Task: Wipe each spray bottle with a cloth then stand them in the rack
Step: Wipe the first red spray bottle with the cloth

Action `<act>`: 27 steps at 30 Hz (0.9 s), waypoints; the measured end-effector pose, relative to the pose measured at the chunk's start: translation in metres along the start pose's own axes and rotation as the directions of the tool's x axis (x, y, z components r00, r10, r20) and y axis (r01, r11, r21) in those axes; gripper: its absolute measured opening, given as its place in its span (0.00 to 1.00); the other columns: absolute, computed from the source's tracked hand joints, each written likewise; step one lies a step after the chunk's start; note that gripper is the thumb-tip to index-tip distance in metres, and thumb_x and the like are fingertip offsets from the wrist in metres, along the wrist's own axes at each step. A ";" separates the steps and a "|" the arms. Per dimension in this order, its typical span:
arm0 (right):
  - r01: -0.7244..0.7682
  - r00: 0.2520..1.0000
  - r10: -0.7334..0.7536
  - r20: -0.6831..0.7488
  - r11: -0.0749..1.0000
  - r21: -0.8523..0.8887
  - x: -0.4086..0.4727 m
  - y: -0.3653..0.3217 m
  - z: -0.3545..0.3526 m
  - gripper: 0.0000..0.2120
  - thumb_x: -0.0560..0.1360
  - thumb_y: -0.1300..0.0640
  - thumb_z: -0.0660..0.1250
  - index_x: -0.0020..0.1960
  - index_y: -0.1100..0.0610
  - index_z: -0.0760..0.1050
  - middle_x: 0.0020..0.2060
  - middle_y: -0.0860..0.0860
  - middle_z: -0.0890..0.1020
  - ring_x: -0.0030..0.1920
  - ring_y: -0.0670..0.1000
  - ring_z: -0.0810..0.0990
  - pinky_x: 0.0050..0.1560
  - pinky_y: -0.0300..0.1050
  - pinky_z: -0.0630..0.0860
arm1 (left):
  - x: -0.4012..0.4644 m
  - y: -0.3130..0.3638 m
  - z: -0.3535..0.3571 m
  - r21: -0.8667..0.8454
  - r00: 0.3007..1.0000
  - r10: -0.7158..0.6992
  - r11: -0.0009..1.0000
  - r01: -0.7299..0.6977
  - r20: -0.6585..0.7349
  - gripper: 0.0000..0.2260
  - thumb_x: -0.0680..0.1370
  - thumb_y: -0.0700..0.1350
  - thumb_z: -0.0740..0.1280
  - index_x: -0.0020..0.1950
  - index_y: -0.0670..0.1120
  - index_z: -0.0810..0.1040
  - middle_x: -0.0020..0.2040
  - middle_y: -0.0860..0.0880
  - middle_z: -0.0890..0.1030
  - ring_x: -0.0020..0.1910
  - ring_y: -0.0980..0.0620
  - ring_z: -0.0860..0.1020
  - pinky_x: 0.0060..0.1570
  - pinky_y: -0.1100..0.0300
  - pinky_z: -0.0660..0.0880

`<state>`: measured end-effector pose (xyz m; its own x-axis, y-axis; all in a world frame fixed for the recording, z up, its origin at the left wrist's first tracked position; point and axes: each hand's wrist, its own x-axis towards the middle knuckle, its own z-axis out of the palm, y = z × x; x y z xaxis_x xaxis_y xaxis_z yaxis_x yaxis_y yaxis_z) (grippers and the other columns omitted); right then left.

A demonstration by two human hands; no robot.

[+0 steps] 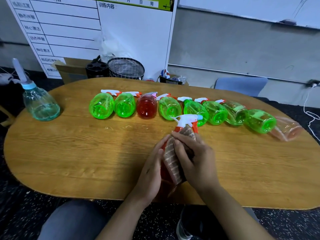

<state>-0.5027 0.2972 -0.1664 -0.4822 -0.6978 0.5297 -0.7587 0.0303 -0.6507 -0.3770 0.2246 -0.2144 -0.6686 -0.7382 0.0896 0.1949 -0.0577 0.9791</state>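
Observation:
A red spray bottle point(165, 172) with a white trigger head point(187, 119) is held over the wooden table point(86, 153), nozzle pointing away from me. My left hand point(152, 174) grips its body from the left. My right hand point(194, 156) presses a striped brown cloth point(172, 158) around the bottle. Behind it lies a row of several spray bottles on their sides: green ones point(101, 106), a red one point(146, 106) and a pale orange one point(288, 129) at the right end. No rack is recognisable in view.
A clear teal bottle point(40, 104) with a tall nozzle stands at the table's left. Behind the table sit a fabric basket point(126, 68), a black holder point(97, 69) and a whiteboard point(103, 32). A blue chair point(240, 85) stands at the far right. My knees are below the near edge.

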 end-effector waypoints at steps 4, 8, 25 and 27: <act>0.226 0.972 -0.225 0.065 0.974 0.000 -0.033 0.003 -0.003 0.14 0.82 0.48 0.67 0.67 0.45 0.82 0.52 0.45 0.79 0.45 0.44 0.81 0.43 0.45 0.80 | 0.000 0.001 -0.002 -0.056 0.999 -0.047 0.997 0.047 -0.011 0.22 0.87 0.53 0.54 0.81 0.52 0.69 0.77 0.51 0.77 0.78 0.52 0.73 0.80 0.46 0.67; 0.418 0.899 -0.400 0.176 0.905 -0.079 -0.060 0.009 -0.005 0.14 0.81 0.52 0.71 0.66 0.46 0.83 0.51 0.48 0.82 0.41 0.48 0.82 0.37 0.46 0.81 | 0.001 0.001 -0.002 -0.060 0.998 -0.045 0.997 0.043 -0.033 0.22 0.87 0.54 0.55 0.80 0.55 0.71 0.77 0.52 0.76 0.78 0.50 0.73 0.80 0.40 0.66; -0.478 0.788 0.581 0.203 0.371 0.796 -0.042 0.039 -0.009 0.35 0.59 0.37 0.84 0.59 0.59 0.86 0.59 0.60 0.86 0.62 0.61 0.83 0.68 0.58 0.75 | -0.004 0.011 -0.002 0.022 0.999 -0.001 1.000 0.000 0.043 0.35 0.76 0.60 0.74 0.82 0.57 0.67 0.74 0.53 0.79 0.75 0.51 0.76 0.76 0.39 0.70; -0.460 0.777 0.599 0.192 0.332 0.824 -0.042 0.040 -0.010 0.28 0.64 0.42 0.82 0.57 0.59 0.87 0.59 0.61 0.86 0.66 0.64 0.81 0.72 0.60 0.73 | -0.003 0.011 -0.002 0.012 0.998 -0.008 1.000 0.008 0.055 0.33 0.78 0.60 0.73 0.82 0.60 0.67 0.75 0.52 0.78 0.75 0.49 0.75 0.75 0.36 0.70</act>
<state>-0.5172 0.3345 -0.2094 -0.7452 -0.6616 -0.0831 0.3305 -0.2583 -0.9078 -0.3713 0.2247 -0.2048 -0.7088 -0.6995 0.0913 0.1810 -0.0552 0.9819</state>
